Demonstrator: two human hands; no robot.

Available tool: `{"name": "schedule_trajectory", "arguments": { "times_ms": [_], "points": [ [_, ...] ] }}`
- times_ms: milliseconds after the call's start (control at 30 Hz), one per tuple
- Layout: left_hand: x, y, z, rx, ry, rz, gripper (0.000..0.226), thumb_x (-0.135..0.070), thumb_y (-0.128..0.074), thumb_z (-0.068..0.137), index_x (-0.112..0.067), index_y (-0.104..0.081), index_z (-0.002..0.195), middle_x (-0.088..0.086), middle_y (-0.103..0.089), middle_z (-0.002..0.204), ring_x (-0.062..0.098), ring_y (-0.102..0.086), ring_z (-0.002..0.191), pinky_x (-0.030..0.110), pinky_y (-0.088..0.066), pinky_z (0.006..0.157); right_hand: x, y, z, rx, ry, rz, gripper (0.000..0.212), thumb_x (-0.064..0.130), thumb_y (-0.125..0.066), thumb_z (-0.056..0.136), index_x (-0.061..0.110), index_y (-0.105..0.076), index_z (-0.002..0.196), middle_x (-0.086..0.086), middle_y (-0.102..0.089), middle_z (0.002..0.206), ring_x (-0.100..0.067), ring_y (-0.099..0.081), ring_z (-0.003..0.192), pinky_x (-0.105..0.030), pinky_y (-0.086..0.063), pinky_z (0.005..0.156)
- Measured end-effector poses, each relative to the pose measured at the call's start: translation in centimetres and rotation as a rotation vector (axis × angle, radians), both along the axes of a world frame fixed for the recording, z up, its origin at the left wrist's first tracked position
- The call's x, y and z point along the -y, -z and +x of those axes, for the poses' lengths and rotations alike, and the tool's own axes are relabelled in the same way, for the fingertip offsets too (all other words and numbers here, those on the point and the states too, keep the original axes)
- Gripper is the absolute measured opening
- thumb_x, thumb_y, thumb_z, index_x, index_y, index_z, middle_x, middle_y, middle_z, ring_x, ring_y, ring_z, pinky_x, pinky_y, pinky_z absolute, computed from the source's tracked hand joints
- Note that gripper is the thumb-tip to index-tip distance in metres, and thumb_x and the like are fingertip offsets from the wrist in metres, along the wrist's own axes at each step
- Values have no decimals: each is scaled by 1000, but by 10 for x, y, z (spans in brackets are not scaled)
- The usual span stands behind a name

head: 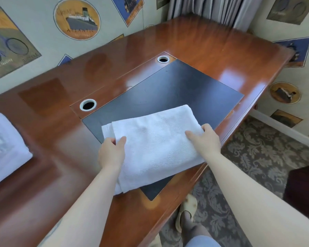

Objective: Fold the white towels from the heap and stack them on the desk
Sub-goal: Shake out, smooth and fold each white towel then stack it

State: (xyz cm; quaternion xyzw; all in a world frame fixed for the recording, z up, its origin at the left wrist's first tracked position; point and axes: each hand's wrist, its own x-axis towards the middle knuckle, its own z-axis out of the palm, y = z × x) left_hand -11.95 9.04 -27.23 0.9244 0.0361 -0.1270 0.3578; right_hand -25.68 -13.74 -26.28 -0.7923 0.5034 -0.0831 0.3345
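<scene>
Presently on the bench (194, 41), a glossy reddish-brown wooden top running diagonally through the view:

Item, white towel (155, 145): folded to a broad rectangle of at least two layers, lying partly on the black desk pad (177, 90) and partly over the pad's near edge. A lower layer shows along its left side and at the near corner.

Item, left hand (111, 154): grips the towel's left edge, thumb on top of the cloth, fingers curled round the edge.

Item, right hand (206, 139): grips the towel's far right corner, thumb laid across the top surface, fingers wrapped over the edge.

Item, stack of folded white towels (5, 145): at the left border of the view, resting on the bench, well apart from the towel in hand; partly cut off by the frame.

Item, two cable grommets, one near (88, 105) and one far (163, 59): ringed holes in the bench just beyond the pad.

Surroundings: wallpaper with travel-poster motifs (77, 18); grey curtain (212, 9) at the far end; patterned carpet (257, 154) to the right; a slippered foot (185, 213) below the bench edge.
</scene>
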Motion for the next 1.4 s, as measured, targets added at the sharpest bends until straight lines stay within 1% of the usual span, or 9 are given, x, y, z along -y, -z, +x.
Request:
{"name": "schedule_trajectory", "arguments": {
  "times_ms": [167, 367, 567, 700, 833, 967, 1100, 1233, 1400],
  "points": [
    [-3, 13, 1, 35, -241, -142, 21, -30, -44, 99, -11, -45, 89, -4, -46, 73, 22, -43, 70, 33, -28, 64, 18, -1, 3, -165, -76, -55, 46, 55, -32, 96, 20, -45, 69, 0, -56, 77, -27, -53, 79, -34, -33, 61],
    [-15, 23, 13, 12, -373, -302, 18, -24, -51, 97, -7, -48, 90, -2, -46, 75, 24, -44, 77, 30, -30, 68, 8, 22, -11, -268, -129, -83, 46, 58, -30, 98, 18, -45, 81, -3, -55, 80, -27, -54, 77, -34, -33, 58],
    [-7, -3, 64, -271, -123, -286, 32, -41, -68, 78, -9, -60, 78, 8, -55, 73, 23, -48, 59, 27, -37, 56, 32, 6, 20, -192, -125, 11, 37, 57, -42, 88, 22, -44, 75, 4, -52, 76, -21, -49, 71, -31, -29, 55],
    [15, -10, 98, -215, -96, -144, 54, -60, -68, 76, -7, -60, 89, 6, -59, 81, 27, -57, 74, 31, -42, 66, 51, -9, 77, 34, -22, 220, 48, 60, -52, 86, 22, -32, 66, 5, -38, 65, -15, -36, 54, -32, -25, 51],
    [26, 7, 94, -138, -130, 7, 41, -43, -57, 93, -9, -53, 70, 6, -52, 66, 32, -55, 76, 30, -35, 59, 69, 4, 100, 12, 99, 324, 45, 54, -51, 92, 17, -38, 71, 2, -42, 72, -16, -41, 59, -29, -35, 60],
    [23, 23, 87, 20, -218, 62, 32, -41, -43, 100, -11, -57, 102, 4, -54, 91, 28, -50, 90, 30, -31, 75, 68, 23, 100, -66, 79, 257, 40, 45, -47, 98, 9, -47, 81, -4, -50, 79, -24, -46, 65, -30, -35, 63],
    [14, 32, 95, 72, -207, -22, 26, -36, -48, 99, -11, -50, 91, 3, -55, 90, 28, -50, 87, 31, -32, 73, 58, 30, 97, -145, 2, 118, 34, 45, -41, 100, 12, -47, 101, -4, -53, 92, -29, -51, 84, -34, -37, 70],
    [8, 16, 102, -36, -6, 34, 39, -34, -53, 95, -16, -37, 64, -1, -40, 63, 35, -41, 74, 37, -33, 59, 55, 12, 82, -109, -80, 177, 37, 48, -42, 98, 18, -37, 76, 2, -42, 71, -26, -42, 69, -32, -27, 53],
    [-36, -8, 40, -88, 214, -13, 27, -42, -59, 92, -19, -52, 80, -6, -54, 74, 18, -51, 73, 32, -33, 60, 30, 6, -11, -70, -8, 115, 37, 64, -47, 86, 28, -55, 85, 16, -58, 85, -7, -52, 78, -32, -38, 65]
  ]
}}
